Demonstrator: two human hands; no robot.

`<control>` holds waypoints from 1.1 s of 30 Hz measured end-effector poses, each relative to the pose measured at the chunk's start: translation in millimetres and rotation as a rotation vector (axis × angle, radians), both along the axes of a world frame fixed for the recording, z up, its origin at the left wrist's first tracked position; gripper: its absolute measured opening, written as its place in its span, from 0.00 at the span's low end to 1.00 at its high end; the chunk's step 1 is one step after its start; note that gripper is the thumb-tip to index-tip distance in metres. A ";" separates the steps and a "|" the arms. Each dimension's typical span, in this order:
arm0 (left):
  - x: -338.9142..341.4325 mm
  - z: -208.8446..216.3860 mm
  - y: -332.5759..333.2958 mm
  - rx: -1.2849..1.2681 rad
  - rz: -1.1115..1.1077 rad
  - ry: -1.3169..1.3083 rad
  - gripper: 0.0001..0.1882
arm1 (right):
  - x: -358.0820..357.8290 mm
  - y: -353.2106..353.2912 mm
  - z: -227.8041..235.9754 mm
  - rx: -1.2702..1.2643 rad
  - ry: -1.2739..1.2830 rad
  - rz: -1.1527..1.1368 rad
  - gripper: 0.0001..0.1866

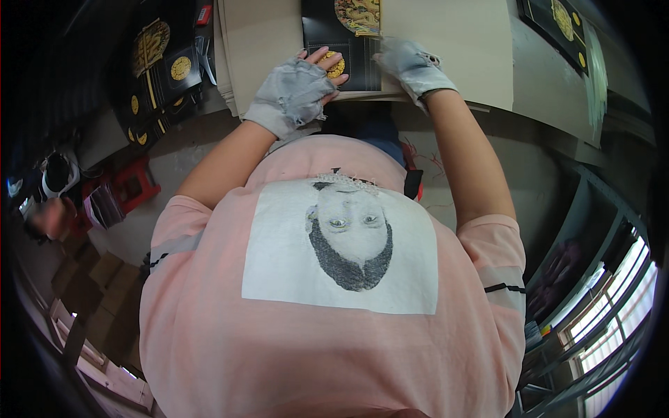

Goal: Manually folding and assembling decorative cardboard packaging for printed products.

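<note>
A black printed card or sheet (359, 73) with gold round emblems lies on a stack of large beige boards (446, 42) in front of me. My left hand (296, 90), in a worn grey fingerless glove, rests flat with fingers spread over the sheet's near left part, partly covering a gold disc. At its right edge is my right hand (411, 68), gloved the same way. The fingers of that hand are blurred and partly hidden, so whether they pinch the edge does not show.
Stacks of black and gold printed pieces (164, 70) stand at the left. More black and gold sheets (557, 28) lie at the far right. A red stool (136, 184) is on the floor at left, near another person (52, 216). Metal shelving (592, 223) stands on the right.
</note>
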State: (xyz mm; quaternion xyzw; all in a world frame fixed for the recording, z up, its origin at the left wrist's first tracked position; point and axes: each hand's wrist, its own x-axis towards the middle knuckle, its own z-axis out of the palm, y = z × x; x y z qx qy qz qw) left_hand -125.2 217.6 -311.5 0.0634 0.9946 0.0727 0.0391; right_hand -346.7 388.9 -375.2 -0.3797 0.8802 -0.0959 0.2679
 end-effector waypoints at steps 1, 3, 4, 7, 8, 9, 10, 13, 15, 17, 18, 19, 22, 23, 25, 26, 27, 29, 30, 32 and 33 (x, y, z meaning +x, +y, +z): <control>-0.5 -0.3 -0.2 0.002 -0.006 0.002 0.20 | 0.1 1.9 -1.3 0.002 0.002 -0.006 0.26; 0.5 -3.2 -0.9 0.030 0.010 0.016 0.19 | 3.1 0.5 6.6 0.019 -0.039 -0.033 0.27; 0.5 -5.7 -1.3 0.031 0.009 0.017 0.19 | 3.4 -1.2 10.7 0.020 -0.038 -0.035 0.27; 1.2 -10.0 -1.4 -0.006 0.006 0.025 0.19 | 6.9 -3.5 25.2 0.078 -0.069 -0.040 0.27; 1.2 -9.9 -1.1 0.000 0.015 0.025 0.19 | 11.8 -2.0 34.7 0.043 -0.055 -0.075 0.27; 1.3 -9.9 -1.0 0.006 0.025 0.024 0.19 | 14.9 -1.2 40.4 0.007 -0.042 -0.109 0.27; 1.5 -10.0 -1.1 0.007 0.025 0.025 0.19 | 14.8 -1.4 40.7 0.008 -0.041 -0.110 0.27; 0.4 -10.3 -1.2 0.007 0.018 0.022 0.19 | 13.2 -0.3 46.0 0.000 -0.075 -0.117 0.27; 0.4 -10.7 -1.2 0.002 0.017 0.041 0.19 | 13.5 -1.5 55.7 0.020 -0.131 -0.112 0.27; 0.5 -6.8 -0.7 -0.002 0.007 0.037 0.19 | 12.4 -4.2 52.2 0.036 -0.103 -0.092 0.27; -0.2 -4.9 -0.6 -0.005 -0.004 0.032 0.19 | 11.9 -4.2 49.8 0.053 -0.076 -0.073 0.26; -0.7 -6.1 -1.0 -0.005 -0.005 0.034 0.19 | 12.2 -2.5 47.7 0.053 -0.074 -0.075 0.26; 0.2 -8.6 -2.4 0.013 -0.009 0.055 0.19 | 13.2 -0.8 44.8 -0.035 -0.077 -0.092 0.24; 0.2 -6.0 -2.2 0.011 -0.012 0.040 0.19 | 13.7 -2.0 47.6 -0.010 -0.076 -0.088 0.24; -0.6 -6.7 -3.4 0.010 -0.015 0.026 0.19 | 13.4 -1.8 48.4 0.016 -0.073 -0.085 0.24; -0.6 -8.9 -4.0 0.023 -0.020 0.043 0.19 | 13.9 1.2 46.3 -0.033 -0.092 -0.095 0.24; -0.9 -10.6 -4.5 0.037 -0.025 0.061 0.19 | 13.7 3.6 44.4 -0.081 -0.111 -0.104 0.23; 0.2 -10.5 -4.8 0.034 -0.028 0.058 0.19 | 13.7 3.9 44.4 -0.035 -0.073 -0.075 0.23; 0.2 -9.8 -5.5 0.030 -0.031 0.052 0.19 | 14.0 2.8 46.5 0.010 -0.038 -0.046 0.22; 3.5 -17.3 -5.4 0.045 -0.019 0.054 0.19 | 18.4 5.0 58.7 0.006 -0.013 -0.004 0.21; 4.5 -17.0 -6.0 0.063 -0.018 0.051 0.19 | 25.4 5.6 71.2 -0.026 0.029 -0.063 0.20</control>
